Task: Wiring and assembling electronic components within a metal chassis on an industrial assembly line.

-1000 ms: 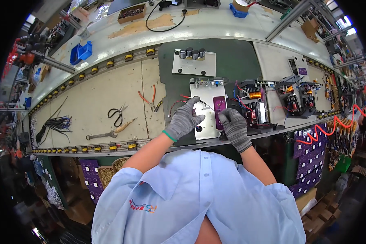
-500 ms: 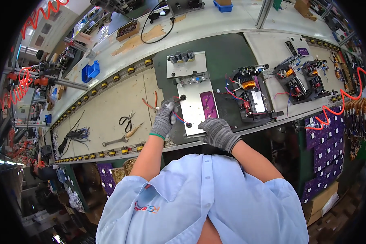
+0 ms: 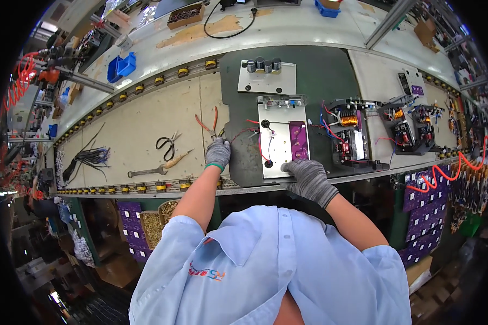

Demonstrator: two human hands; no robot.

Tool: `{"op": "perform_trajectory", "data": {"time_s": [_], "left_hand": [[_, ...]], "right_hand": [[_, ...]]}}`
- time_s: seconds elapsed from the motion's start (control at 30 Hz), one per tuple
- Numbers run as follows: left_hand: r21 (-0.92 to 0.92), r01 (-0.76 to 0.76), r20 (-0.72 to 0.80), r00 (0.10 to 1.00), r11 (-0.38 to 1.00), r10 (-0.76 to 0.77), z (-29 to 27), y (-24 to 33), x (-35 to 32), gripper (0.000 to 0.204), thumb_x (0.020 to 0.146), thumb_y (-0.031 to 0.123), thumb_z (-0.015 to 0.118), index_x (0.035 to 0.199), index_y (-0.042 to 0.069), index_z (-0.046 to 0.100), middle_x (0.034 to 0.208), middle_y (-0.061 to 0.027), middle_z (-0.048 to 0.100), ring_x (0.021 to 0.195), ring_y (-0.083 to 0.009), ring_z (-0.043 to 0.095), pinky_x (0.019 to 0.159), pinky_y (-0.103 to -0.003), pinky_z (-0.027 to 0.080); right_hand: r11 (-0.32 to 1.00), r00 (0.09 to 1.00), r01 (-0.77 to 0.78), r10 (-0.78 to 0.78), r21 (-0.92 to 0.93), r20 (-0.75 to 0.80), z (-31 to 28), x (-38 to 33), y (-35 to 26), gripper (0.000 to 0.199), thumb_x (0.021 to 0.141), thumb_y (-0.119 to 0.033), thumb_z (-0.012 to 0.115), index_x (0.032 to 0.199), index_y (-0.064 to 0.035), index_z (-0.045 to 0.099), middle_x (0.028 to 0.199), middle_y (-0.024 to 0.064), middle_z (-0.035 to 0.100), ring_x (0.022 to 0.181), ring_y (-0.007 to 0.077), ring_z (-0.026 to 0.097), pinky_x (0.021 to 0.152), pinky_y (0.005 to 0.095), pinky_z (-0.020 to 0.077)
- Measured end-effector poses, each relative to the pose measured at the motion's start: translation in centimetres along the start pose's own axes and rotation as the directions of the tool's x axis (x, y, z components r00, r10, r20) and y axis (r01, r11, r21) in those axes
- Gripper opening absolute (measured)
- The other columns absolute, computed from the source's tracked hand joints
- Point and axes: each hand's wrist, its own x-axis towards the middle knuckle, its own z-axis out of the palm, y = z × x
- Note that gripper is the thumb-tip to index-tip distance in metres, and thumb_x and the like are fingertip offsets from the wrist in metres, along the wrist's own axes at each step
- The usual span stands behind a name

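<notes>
My left hand (image 3: pixel 218 153), in a grey glove, rests on the bench just below the red-handled pliers (image 3: pixel 210 123); its fingers curl and I cannot see anything held in them. My right hand (image 3: pixel 307 175), also gloved, grips the near right corner of a grey metal plate (image 3: pixel 277 145). That plate carries a purple circuit board (image 3: pixel 299 140), red wires (image 3: pixel 259 142) and a black round part. The plate lies on a dark green mat (image 3: pixel 320 76).
A second metal plate with dark cylinders (image 3: pixel 267 77) lies farther back. Two wired black assemblies (image 3: pixel 348 131) (image 3: pixel 409 125) sit to the right. Scissors (image 3: pixel 167 144), a wooden-handled tool (image 3: pixel 174 159), a wrench (image 3: pixel 144 173) and a black cable bundle (image 3: pixel 89 158) lie left. A blue bin (image 3: pixel 121 67) stands far left.
My left hand left the metal plate and moved left toward the pliers. My right hand slid to the plate's near right corner. The view shifted left.
</notes>
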Motion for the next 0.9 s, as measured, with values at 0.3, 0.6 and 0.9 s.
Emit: {"op": "perform_trajectory", "data": {"time_s": [0.3, 0.6, 0.9], "left_hand": [[-0.902, 0.282, 0.400, 0.829, 0.327, 0.391, -10.2, -0.9, -2.9, 0.025, 0.100, 0.025, 0.064, 0.115, 0.005, 0.066, 0.088, -0.0021, 0.064, 0.071, -0.0120, 0.061, 0.069, -0.027, 0.052], [-0.834, -0.366, -0.009, 0.757, 0.413, 0.654, -14.1, 5.8, 0.0, 0.032, 0.098, 0.019, 0.067, 0.124, 0.000, 0.063, 0.098, -0.0056, 0.065, 0.086, -0.0139, 0.065, 0.083, -0.029, 0.054], [-0.972, 0.083, 0.209, 0.741, 0.221, 0.639, -11.4, 10.6, 1.8, 0.039, 0.099, 0.016, 0.067, 0.133, 0.000, 0.055, 0.097, -0.0092, 0.068, 0.081, -0.0119, 0.065, 0.076, -0.028, 0.056]], "right_hand": [[0.993, 0.991, -0.107, 0.110, -0.044, 0.071, -0.5, 0.2, -1.2, 0.049, 0.079, -0.045, 0.080, 0.116, -0.0151, 0.069, 0.097, 0.0080, 0.072, 0.097, 0.0274, 0.069, 0.083, 0.0431, 0.0540], [0.951, 0.968, 0.211, -0.171, 0.226, -0.185, -6.9, 2.7, -3.0, 0.037, 0.079, -0.029, 0.084, 0.103, -0.0050, 0.069, 0.095, 0.0114, 0.070, 0.090, 0.0298, 0.068, 0.081, 0.0396, 0.0552], [0.963, 0.971, -0.200, 0.170, -0.179, -0.169, -4.5, 13.2, -1.9, 0.041, 0.084, -0.035, 0.077, 0.113, -0.0061, 0.071, 0.105, 0.0147, 0.069, 0.099, 0.0327, 0.068, 0.088, 0.0435, 0.0543]]}}
